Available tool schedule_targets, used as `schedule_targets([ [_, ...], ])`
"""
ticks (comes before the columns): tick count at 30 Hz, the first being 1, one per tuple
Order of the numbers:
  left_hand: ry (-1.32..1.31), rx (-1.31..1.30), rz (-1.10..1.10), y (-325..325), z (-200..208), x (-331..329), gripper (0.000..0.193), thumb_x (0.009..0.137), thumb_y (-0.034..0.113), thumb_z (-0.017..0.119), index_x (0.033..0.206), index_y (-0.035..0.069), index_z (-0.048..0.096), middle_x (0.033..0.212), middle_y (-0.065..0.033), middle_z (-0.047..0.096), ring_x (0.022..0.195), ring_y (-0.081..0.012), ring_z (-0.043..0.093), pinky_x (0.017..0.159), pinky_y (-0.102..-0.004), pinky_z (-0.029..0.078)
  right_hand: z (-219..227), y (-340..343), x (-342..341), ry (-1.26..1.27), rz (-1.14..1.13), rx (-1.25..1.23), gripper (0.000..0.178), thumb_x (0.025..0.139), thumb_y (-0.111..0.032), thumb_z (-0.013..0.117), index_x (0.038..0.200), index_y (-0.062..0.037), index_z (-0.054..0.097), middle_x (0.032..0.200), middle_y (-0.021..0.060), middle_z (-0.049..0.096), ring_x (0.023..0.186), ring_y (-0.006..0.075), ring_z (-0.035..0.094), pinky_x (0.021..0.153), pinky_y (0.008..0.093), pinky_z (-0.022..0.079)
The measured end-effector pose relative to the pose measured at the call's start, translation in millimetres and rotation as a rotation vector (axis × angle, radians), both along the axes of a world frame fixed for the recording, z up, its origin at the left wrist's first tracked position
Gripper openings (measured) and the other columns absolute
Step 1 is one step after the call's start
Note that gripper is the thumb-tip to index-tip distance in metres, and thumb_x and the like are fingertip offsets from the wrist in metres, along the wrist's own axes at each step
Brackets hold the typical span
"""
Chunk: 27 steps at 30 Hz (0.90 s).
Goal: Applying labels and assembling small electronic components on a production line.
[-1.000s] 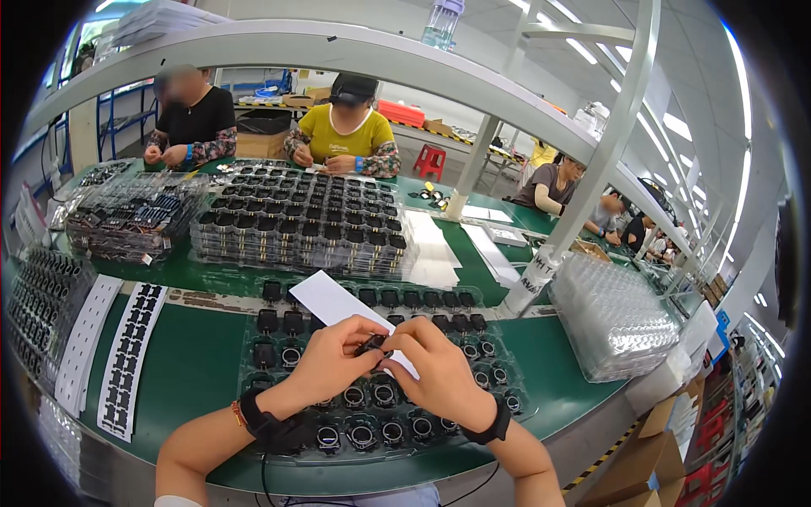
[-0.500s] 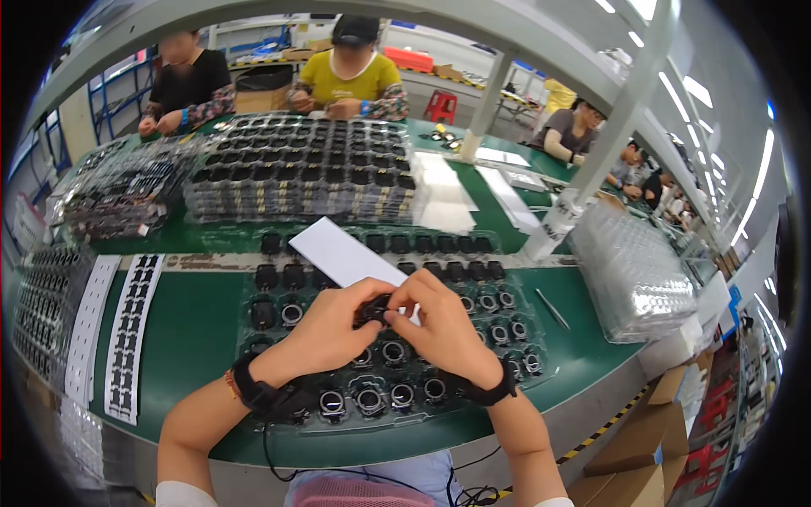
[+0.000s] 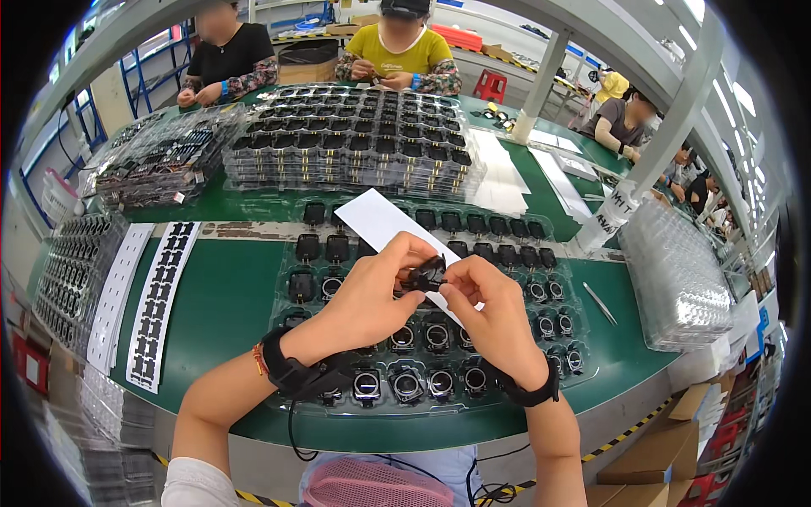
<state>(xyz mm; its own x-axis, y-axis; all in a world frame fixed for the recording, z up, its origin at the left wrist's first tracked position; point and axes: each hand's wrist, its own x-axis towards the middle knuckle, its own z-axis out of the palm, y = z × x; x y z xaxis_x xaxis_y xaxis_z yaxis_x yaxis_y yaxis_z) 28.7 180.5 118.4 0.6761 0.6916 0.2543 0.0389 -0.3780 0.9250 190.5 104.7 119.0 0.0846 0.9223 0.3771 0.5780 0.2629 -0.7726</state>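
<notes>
Part: small black component (image 3: 425,275), rounded, dark, detail too small to tell; held mid-air above the tray, frame centre.
Grip L: left hand (image 3: 372,296) fingers curled, tips pinched on the part's 9 o'clock side.
Grip R: right hand (image 3: 494,308) thumb + forefinger closed on its 3 o'clock side; both hands meet at the part.
Tray under hands: clear blister tray (image 3: 291,253), pockets w/ black round-lens modules (image 3: 405,384); some pockets near 10 o'clock look empty.
Card: white paper strip (image 3: 376,218) lies across tray, 12 o'clock of the part, runs under the hands.
Stacks: filled trays (image 3: 355,144) at 12 o'clock, far side of the green table (image 3: 220,296).
Empties: clear tray stack (image 3: 672,279) at 3 o'clock.
Strips: white sheets w/ black pieces (image 3: 160,296) at 9 o'clock.
Tweezers (image 3: 598,302): on table, 3 o'clock, apart from hands.
</notes>
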Motion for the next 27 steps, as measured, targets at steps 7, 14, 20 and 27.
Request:
schedule_targets([
  [7,0.061,0.044,-0.078,3.9,-1.9,-1.1,0.041,0.079,-0.011,0.053,0.118,0.001,0.051,0.110,-0.0098,0.057,0.099,-0.0149,0.057,0.085,-0.0281,0.048,-0.4,0.1,0.1,0.001,-0.031,0.030,0.008,0.079,-0.001,0.063,0.085,0.0030,0.058,0.072,0.0041,0.060,0.062,0.0072,0.056,0.055,0.0200,0.045],
  [14,0.086,0.017,-0.079,1.8,-1.4,0.4,0.043,0.079,-0.011,0.053,0.120,0.001,0.052,0.107,-0.0092,0.059,0.096,-0.0127,0.058,0.083,-0.0270,0.049,-3.8,0.8,4.8,0.082,-0.022,-0.023,0.009,0.078,0.000,0.064,0.084,0.0051,0.060,0.071,0.0045,0.061,0.061,0.0066,0.057,0.055,0.0192,0.046],
  [20,0.148,0.057,-0.056,0.1,0.3,1.5,0.043,0.079,-0.010,0.054,0.120,0.001,0.053,0.106,-0.0108,0.061,0.094,-0.0128,0.058,0.082,-0.0283,0.050,-2.1,1.0,4.0,0.065,-0.045,-0.036,0.009,0.078,0.000,0.064,0.084,0.0057,0.061,0.070,0.0051,0.062,0.061,0.0065,0.058,0.055,0.0192,0.046],
  [27,0.157,0.073,-0.037,0.2,-2.1,2.2,0.043,0.078,-0.010,0.055,0.119,0.001,0.054,0.105,-0.0118,0.062,0.091,-0.0137,0.060,0.081,-0.0287,0.051,-2.5,2.3,4.1,0.049,-0.051,-0.029,0.010,0.077,-0.001,0.066,0.084,0.0056,0.061,0.071,0.0052,0.063,0.061,0.0063,0.057,0.055,0.0190,0.046],
])
